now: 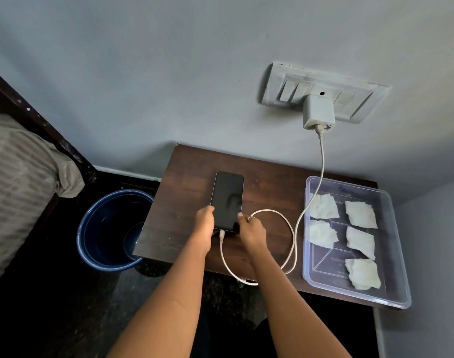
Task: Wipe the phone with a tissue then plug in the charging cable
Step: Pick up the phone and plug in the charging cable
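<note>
A black phone (227, 198) lies screen up on the dark wooden table (267, 177). My left hand (205, 223) grips its lower left edge and my right hand (250, 228) grips its lower right corner. The white charging cable (293, 236) has its plug (222, 235) at the phone's bottom edge, between my hands; whether it is fully seated I cannot tell. The cable loops over the table and runs up to a white charger (318, 112) in the wall socket. Several folded white tissues (360, 214) lie in a clear plastic tray (396, 254) on the right.
A blue bucket (91, 244) stands on the dark floor left of the table. A bed with a striped sheet (16, 182) fills the far left. The switchboard (324, 91) sits on the grey wall above the table.
</note>
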Action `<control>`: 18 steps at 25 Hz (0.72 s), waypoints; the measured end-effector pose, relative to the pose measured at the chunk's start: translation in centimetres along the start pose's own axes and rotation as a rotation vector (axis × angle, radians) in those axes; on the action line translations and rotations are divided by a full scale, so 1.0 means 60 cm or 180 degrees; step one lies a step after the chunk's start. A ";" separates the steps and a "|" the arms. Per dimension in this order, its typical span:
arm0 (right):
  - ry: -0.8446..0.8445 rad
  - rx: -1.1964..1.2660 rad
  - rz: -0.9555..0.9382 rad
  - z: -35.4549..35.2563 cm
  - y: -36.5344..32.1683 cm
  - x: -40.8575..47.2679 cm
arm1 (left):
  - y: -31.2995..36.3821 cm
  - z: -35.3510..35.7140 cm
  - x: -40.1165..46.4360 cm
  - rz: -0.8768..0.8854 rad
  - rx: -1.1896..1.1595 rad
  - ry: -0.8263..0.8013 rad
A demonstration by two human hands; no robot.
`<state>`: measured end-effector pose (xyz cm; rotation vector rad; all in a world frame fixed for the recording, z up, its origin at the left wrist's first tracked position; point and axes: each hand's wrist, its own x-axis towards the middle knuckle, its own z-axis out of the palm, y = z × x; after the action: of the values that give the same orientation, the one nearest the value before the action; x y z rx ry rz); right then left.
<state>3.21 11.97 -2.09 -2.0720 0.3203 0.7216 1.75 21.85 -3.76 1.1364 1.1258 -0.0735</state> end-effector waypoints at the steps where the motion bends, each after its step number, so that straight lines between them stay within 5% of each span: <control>1: -0.0031 -0.0301 -0.0078 0.002 0.002 -0.001 | -0.001 0.000 0.003 0.0228 0.0628 0.0104; 4: -0.0055 -0.0943 -0.0268 0.005 0.007 -0.007 | -0.001 0.004 -0.005 0.0535 0.2184 0.0346; 6: -0.0086 -0.1099 -0.0300 0.001 0.007 -0.010 | 0.002 0.004 -0.013 0.0454 0.2595 0.0319; 18: -0.0533 -0.1879 -0.0422 -0.007 0.010 -0.030 | 0.006 -0.014 -0.039 0.0413 0.2918 0.0168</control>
<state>1.62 11.19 -1.21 -2.5275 -0.1467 0.9849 0.25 21.52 -1.79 2.0259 1.0759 -0.4989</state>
